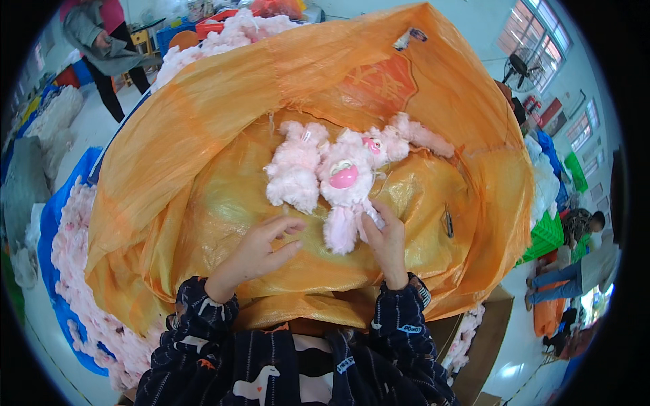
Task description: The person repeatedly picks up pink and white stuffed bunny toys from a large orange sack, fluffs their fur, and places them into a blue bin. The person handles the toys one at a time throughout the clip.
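A fluffy pink plush toy [347, 162] with a glossy pink muzzle lies on an orange woven plastic sack [237, 189]. Its long ear-like flaps hang toward me. My right hand [387, 245] pinches one of those flaps between thumb and fingers. To the left, my left hand [261, 245] hovers open with its fingers apart, holding nothing. A second pink plush piece [296, 166] lies beside the toy on its left. Behind on the right is another pink plush [386, 145] with a pink muzzle and a long limb stretched rightward. Small dark snips [448, 222] lie on the sack to the right.
Heaps of pink plush pieces [74, 237] fill a blue sheet at left, with more pink plush [230, 30] behind the sack. A person [108, 40] stands at the far left; another person [562, 277] is at right near green crates [545, 237]. A fan [521, 70] hangs at back right.
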Demonstrator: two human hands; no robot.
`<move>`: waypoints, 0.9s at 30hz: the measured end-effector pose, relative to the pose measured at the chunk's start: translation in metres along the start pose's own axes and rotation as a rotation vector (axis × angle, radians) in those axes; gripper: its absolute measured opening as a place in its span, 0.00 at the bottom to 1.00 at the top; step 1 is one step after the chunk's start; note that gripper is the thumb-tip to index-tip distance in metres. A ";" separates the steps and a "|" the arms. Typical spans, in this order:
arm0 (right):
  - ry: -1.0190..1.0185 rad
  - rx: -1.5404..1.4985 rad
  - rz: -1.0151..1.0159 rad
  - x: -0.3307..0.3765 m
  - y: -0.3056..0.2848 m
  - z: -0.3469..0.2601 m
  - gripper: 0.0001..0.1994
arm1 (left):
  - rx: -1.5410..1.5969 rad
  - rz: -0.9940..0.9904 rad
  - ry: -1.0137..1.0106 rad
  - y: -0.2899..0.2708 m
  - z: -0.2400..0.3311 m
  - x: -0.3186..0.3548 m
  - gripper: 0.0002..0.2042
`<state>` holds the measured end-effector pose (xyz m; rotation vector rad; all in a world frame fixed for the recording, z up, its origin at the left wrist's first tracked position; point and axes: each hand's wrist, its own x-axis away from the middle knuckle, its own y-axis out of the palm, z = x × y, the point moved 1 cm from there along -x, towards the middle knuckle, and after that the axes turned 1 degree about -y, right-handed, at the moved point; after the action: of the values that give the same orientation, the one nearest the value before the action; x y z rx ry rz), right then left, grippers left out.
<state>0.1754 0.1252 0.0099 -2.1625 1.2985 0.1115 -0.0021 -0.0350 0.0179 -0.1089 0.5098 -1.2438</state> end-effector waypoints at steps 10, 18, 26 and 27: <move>-0.585 0.477 -0.177 0.008 -0.047 -0.097 0.16 | -0.756 0.047 0.423 0.018 0.046 -0.048 0.31; -0.632 0.124 -0.094 0.004 -0.062 -0.126 0.18 | 0.018 -0.060 0.300 0.037 0.040 -0.072 0.25; -0.035 -0.691 0.099 -0.034 -0.013 -0.054 0.16 | 0.318 0.136 0.133 0.023 0.004 -0.075 0.13; 0.029 -0.635 0.025 -0.034 -0.008 -0.048 0.13 | 0.272 0.137 0.194 0.022 0.004 -0.075 0.13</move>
<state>0.1535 0.1278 0.0652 -2.6716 1.4428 0.5724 0.0022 0.0412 0.0369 0.2752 0.5013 -1.1836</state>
